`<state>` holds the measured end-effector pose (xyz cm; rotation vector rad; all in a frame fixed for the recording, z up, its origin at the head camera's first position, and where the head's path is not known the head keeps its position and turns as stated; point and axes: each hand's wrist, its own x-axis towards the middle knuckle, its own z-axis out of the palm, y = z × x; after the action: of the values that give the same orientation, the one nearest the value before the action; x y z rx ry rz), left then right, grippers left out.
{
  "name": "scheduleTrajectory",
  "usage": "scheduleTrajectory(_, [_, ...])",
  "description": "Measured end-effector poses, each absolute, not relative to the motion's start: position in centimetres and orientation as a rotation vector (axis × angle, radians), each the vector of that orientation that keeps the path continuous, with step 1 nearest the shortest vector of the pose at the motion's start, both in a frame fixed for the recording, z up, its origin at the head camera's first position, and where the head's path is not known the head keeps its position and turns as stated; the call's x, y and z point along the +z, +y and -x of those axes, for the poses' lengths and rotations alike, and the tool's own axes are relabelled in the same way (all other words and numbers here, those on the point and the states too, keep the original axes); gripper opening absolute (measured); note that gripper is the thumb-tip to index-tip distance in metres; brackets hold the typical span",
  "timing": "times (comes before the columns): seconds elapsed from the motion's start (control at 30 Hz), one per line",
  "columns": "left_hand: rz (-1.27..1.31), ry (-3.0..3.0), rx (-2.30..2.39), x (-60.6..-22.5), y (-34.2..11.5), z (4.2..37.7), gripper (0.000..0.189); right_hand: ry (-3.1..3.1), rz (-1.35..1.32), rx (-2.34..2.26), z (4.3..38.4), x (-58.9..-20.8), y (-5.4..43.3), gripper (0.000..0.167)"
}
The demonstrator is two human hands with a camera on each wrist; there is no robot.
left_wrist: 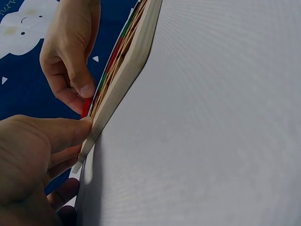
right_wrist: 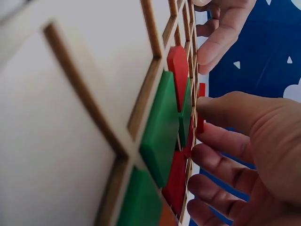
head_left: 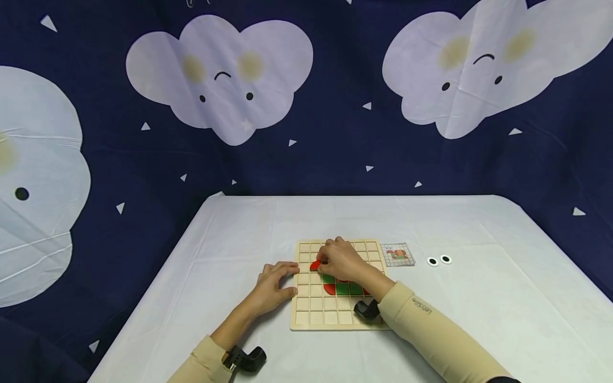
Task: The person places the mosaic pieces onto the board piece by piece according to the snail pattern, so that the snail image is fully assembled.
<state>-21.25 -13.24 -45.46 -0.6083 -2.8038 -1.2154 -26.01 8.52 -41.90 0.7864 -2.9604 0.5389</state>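
Note:
My right hand [head_left: 342,260] pinches a red piece [head_left: 314,265] between thumb and fingers, over the upper left of a wooden grid board [head_left: 306,318]. In the right wrist view the red piece [right_wrist: 201,89] sits at the tips of the thumb and index finger. Green tiles [head_left: 342,289] and a rounded red tile [head_left: 329,289] lie in the board's cells below that hand, which partly hides them. My left hand [head_left: 270,290] rests against the board's left edge, thumb and fingers spread along it.
A small gridded picture card [head_left: 398,255] with a red and green figure lies just right of the board. Farther right are two white discs with black centres [head_left: 432,261]. A white cloth covers the table [head_left: 258,223]; behind hangs a dark blue cloud-patterned curtain [head_left: 335,165].

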Motion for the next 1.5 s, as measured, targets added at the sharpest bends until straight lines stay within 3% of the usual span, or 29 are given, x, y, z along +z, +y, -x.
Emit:
scheduleTrajectory(0.73, [0.608,-2.795,-1.210,-45.6,-13.2,21.3,0.041,-2.925,-0.798,0.578,25.6,-41.3,10.0,0.022])
scheduleTrajectory(1.03, [0.577,-2.802,-1.224,-45.4,-13.1,21.2,0.041,-2.864,-0.648,0.670,25.2,-40.3,16.1,0.029])
scheduleTrajectory(1.5, [0.587,-2.801,-1.211,-45.4,-13.2,21.2,0.042,-2.876,-0.345,0.670,24.3,-41.7,26.9,0.028])
